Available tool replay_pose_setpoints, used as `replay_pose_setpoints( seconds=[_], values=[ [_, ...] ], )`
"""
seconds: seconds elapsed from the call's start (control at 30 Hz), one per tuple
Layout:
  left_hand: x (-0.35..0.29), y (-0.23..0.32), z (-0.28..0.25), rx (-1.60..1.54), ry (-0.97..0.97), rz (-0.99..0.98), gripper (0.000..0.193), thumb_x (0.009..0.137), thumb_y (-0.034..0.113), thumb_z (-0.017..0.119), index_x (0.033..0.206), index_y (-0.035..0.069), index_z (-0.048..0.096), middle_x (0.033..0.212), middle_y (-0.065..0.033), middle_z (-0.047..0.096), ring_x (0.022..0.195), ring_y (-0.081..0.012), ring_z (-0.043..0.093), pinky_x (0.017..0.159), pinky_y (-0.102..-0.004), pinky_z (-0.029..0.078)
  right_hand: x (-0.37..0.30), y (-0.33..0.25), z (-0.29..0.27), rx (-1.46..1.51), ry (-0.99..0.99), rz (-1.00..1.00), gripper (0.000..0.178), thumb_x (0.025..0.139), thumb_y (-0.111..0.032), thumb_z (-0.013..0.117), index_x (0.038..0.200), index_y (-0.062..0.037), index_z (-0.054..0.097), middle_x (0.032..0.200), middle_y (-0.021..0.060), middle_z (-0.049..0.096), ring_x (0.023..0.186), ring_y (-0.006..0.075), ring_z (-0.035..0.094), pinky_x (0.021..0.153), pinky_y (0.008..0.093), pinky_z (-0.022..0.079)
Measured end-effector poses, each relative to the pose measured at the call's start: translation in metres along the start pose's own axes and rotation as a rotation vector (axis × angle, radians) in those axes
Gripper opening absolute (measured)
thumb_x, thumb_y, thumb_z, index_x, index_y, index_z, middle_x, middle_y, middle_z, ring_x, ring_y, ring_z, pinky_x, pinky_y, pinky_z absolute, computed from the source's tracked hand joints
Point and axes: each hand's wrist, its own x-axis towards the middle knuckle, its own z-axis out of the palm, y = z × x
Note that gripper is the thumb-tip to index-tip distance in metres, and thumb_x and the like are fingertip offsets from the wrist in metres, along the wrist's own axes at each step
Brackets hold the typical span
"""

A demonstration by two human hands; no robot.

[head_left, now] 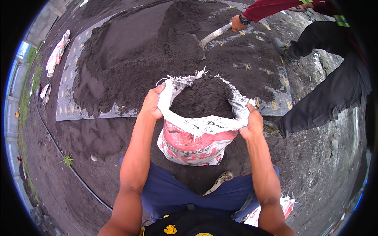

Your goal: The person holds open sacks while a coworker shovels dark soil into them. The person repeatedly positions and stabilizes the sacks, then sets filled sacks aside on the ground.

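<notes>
A white and red woven sack [193, 147] stands between my knees, its mouth spread wide and its top edge frayed. Dark sand [202, 96] shows inside it. My left hand [153, 101] grips the left side of the rim, fingers wrapped over the folded edge. On the opposite side my right hand [253, 121] pinches the rim in the same way. Beyond the sack, a co-worker's hand [237, 24] holds the pale handle of a shovel [214, 36]. The shovel's blade rests at the sand pile, partly covered.
A broad pile of dark sand [130, 47] lies on a flat grey sheet [65, 106]. The co-worker's dark-trousered leg [315, 102] is close on the right. Other sacks lie at the far left [58, 53] and by my right thigh [286, 205]. A thin black hose [75, 173] crosses the ground at left.
</notes>
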Motion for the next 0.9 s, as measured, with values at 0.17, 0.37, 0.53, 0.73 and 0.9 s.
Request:
replay_pose_setpoints(
  seconds=[0.17,0.37,0.53,0.73,0.9],
  values=[
    [-0.003,-0.001,0.002,0.02,0.039,0.023,0.036,0.108,0.021,0.046,0.128,-0.006,0.059,0.12,-0.0186,0.069,0.104,-0.0278,0.07,0.097,-0.04,0.057,0.002,0.0,-0.003,-0.01,-0.024,0.019,0.028,0.106,-0.016,0.05,0.126,0.0012,0.06,0.118,0.0123,0.07,0.102,0.027,0.069,0.085,0.0435,0.057],
    [-0.006,0.0,0.009,0.019,0.033,0.007,0.033,0.108,0.019,0.044,0.123,-0.005,0.061,0.113,-0.0162,0.07,0.099,-0.0245,0.07,0.094,-0.0361,0.057,0.009,0.001,-0.005,-0.026,-0.039,0.014,0.029,0.106,-0.018,0.047,0.125,0.0003,0.061,0.119,0.0121,0.07,0.103,0.0275,0.069,0.087,0.0437,0.057],
    [-0.008,-0.001,0.012,-0.004,0.04,0.017,0.033,0.108,0.019,0.044,0.123,-0.005,0.061,0.114,-0.0166,0.07,0.1,-0.025,0.069,0.095,-0.0365,0.057,0.009,0.002,-0.006,-0.007,-0.026,0.009,0.03,0.105,-0.019,0.049,0.123,0.0021,0.061,0.114,0.0116,0.07,0.094,0.0263,0.07,0.077,0.0446,0.057],
    [-0.005,-0.001,0.009,0.01,0.063,0.01,0.033,0.108,0.019,0.044,0.123,-0.004,0.061,0.115,-0.0166,0.069,0.101,-0.0254,0.069,0.094,-0.0379,0.057,0.01,0.002,-0.008,0.019,-0.033,0.02,0.028,0.106,-0.017,0.048,0.122,0.0016,0.06,0.116,0.0128,0.069,0.099,0.0268,0.069,0.081,0.0451,0.057],
    [-0.002,0.0,0.005,0.014,0.05,0.006,0.033,0.107,0.02,0.044,0.123,-0.004,0.061,0.115,-0.0162,0.069,0.1,-0.0254,0.069,0.094,-0.038,0.057,0.013,0.0,-0.01,0.013,-0.063,0.022,0.028,0.106,-0.017,0.046,0.123,0.0019,0.06,0.117,0.0139,0.069,0.101,0.0276,0.07,0.084,0.0446,0.057]
  ],
)
